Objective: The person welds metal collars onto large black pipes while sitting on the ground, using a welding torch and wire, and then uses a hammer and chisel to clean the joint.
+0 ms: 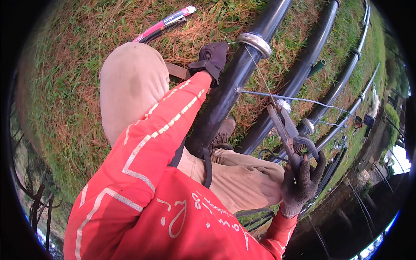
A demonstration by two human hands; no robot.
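Note:
My right hand [303, 182], in a dark knit glove, grips a welding electrode holder [291, 136]. A thin welding rod [261, 78] runs from its jaws up to the pale ring-shaped collar [255, 43] on the nearest black pipe [229, 86]. Whether the rod's tip touches the collar I cannot tell. Just left of that collar, my left hand [212, 58], in a dark glove, is closed with its fingers toward the pipe. What it holds, if anything, is too small to make out. My left forearm passes in front of my bent knee [134, 86].
Several more black pipes [316, 39] with collars lie side by side to the right. A thin grey rod [294, 98] crosses them. A pink and white packet [167, 24] lies on the grass, and a brown block [177, 71] shows beside my left wrist. Dark cables [264, 216] run near my right forearm.

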